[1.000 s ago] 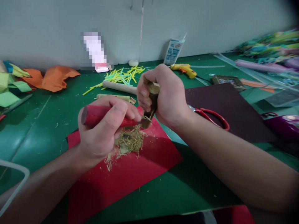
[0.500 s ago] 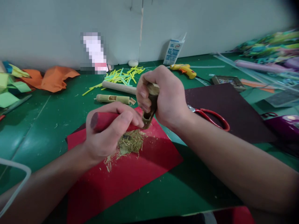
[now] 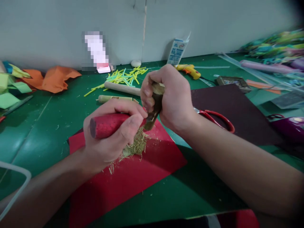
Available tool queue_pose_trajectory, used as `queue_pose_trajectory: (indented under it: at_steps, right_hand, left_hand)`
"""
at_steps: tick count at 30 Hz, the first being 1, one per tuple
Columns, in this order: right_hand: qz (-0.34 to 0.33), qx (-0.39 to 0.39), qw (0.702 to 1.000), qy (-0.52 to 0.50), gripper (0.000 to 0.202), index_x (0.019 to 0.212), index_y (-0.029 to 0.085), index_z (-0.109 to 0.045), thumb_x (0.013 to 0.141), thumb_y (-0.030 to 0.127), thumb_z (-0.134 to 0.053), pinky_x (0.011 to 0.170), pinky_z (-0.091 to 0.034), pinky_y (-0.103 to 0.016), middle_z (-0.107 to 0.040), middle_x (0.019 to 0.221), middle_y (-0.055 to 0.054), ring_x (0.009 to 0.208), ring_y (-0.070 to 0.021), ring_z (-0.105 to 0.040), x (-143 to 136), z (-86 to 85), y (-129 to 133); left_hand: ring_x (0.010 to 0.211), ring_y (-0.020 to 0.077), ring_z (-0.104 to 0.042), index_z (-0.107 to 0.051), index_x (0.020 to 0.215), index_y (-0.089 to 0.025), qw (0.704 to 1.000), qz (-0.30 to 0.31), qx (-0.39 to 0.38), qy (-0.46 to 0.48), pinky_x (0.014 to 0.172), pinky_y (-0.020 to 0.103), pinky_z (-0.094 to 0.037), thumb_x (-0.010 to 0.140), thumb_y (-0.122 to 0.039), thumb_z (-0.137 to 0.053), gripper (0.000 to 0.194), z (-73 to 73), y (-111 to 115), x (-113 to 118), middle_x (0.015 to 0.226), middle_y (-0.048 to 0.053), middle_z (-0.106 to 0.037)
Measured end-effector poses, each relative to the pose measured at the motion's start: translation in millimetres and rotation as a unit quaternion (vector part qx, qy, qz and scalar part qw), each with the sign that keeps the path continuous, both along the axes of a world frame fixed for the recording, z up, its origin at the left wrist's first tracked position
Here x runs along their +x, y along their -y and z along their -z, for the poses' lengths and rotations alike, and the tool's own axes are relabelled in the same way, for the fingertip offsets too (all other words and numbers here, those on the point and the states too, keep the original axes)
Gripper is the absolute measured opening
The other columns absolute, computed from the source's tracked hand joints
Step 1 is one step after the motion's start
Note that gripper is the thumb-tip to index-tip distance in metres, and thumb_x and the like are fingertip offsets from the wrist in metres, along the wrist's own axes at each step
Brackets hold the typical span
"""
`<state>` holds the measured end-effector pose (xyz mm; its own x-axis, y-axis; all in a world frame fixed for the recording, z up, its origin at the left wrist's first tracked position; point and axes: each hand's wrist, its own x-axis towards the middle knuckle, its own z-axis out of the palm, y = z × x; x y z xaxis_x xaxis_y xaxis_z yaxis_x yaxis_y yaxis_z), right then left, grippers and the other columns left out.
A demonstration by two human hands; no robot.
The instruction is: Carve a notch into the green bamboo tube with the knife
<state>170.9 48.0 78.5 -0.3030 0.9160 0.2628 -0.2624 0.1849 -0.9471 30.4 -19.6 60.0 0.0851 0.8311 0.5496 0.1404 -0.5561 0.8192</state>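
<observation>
My left hand (image 3: 114,145) is closed around the thick red handle (image 3: 106,126) of a tool whose working end is hidden by my fingers and the bamboo. My right hand (image 3: 174,98) grips a short, dark bamboo tube (image 3: 151,120) held at a slant, with its lower end out below the fist. The left fingertips meet the tube near that end. Beneath both hands, a pile of bamboo shavings (image 3: 137,145) lies on a red sheet of paper (image 3: 142,174). Behind the left hand is a paler bamboo tube (image 3: 109,98), partly covered.
Further back lie a wooden rod (image 3: 122,88), yellow and green strips (image 3: 123,76) and a yellow glue gun (image 3: 190,70). Red-handled scissors (image 3: 218,118) rest on dark paper (image 3: 237,114) at right. A phone (image 3: 97,52) and a drink carton (image 3: 178,52) lean on the wall.
My left hand and the red handle have risen slightly, and the fingers have come up over the tube's opening. The right hand with the bamboo tube has barely shifted.
</observation>
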Motion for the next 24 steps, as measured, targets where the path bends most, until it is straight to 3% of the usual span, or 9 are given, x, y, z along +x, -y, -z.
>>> queue_pose_trajectory:
  at_steps: [4, 9, 15, 21, 24]
  right_hand:
    - [-0.009, -0.015, 1.0, -0.018, 0.032, 0.054, 0.023, -0.05, 0.084, 0.03, -0.043, 0.044, -0.033, -0.028, -0.043, 0.048, 0.0, 0.045, -0.0141, -0.038, -1, 2.4, 2]
    - [-0.018, 0.005, 0.999, -0.044, 0.028, 0.06, 0.021, -0.05, 0.087, 0.028, -0.043, 0.043, -0.03, -0.027, -0.044, 0.054, -0.001, 0.05, -0.0146, -0.039, -3, 4.1, 4]
    - [0.019, 0.007, 1.0, -0.003, 0.032, 0.054, 0.023, -0.049, 0.085, 0.025, -0.044, 0.043, -0.032, -0.029, -0.047, 0.054, -0.002, 0.05, -0.0152, -0.042, -4, 1.6, 4]
    - [0.001, 0.028, 0.999, -0.026, 0.031, 0.057, 0.022, -0.051, 0.087, 0.025, -0.044, 0.048, -0.034, -0.029, -0.047, 0.055, -0.002, 0.054, -0.016, -0.043, -3, 3.7, 3]
    - [0.016, 0.01, 1.0, -0.011, 0.03, 0.055, 0.022, -0.049, 0.085, 0.023, -0.043, 0.05, -0.036, -0.029, -0.047, 0.056, -0.002, 0.054, -0.0164, -0.044, -3, 1.8, 2]
  left_hand:
    - [0.073, 0.0172, -0.068, -0.07, 0.08, -0.023, 1.0, -0.018, 0.001, -0.017, 0.083, 0.039, -0.058, 0.083, -0.032, -0.069, 0.01, -9.5, 7, 5, 0.091, 0.0, -0.072]
    - [0.05, 0.011, -0.06, -0.072, 0.083, -0.024, 0.997, -0.028, -0.061, -0.048, 0.052, 0.027, -0.053, 0.084, -0.029, -0.069, 0.007, -14.3, 11, 9, 0.063, -0.004, -0.066]
    - [0.039, 0.01, -0.055, -0.071, 0.084, -0.02, 0.988, -0.051, -0.147, -0.005, 0.038, 0.023, -0.046, 0.087, -0.03, -0.065, 0.011, -6.8, 7, 9, 0.053, -0.004, -0.063]
    - [0.046, 0.0101, -0.058, -0.072, 0.081, -0.021, 0.992, -0.053, -0.09, -0.078, 0.047, 0.024, -0.048, 0.085, -0.023, -0.065, 0.008, -6.4, 9, 7, 0.057, -0.003, -0.064]
    - [0.045, 0.0104, -0.057, -0.073, 0.084, -0.02, 0.991, -0.05, -0.106, -0.059, 0.047, 0.025, -0.048, 0.085, -0.025, -0.066, 0.008, -6.8, 9, 6, 0.055, -0.003, -0.063]
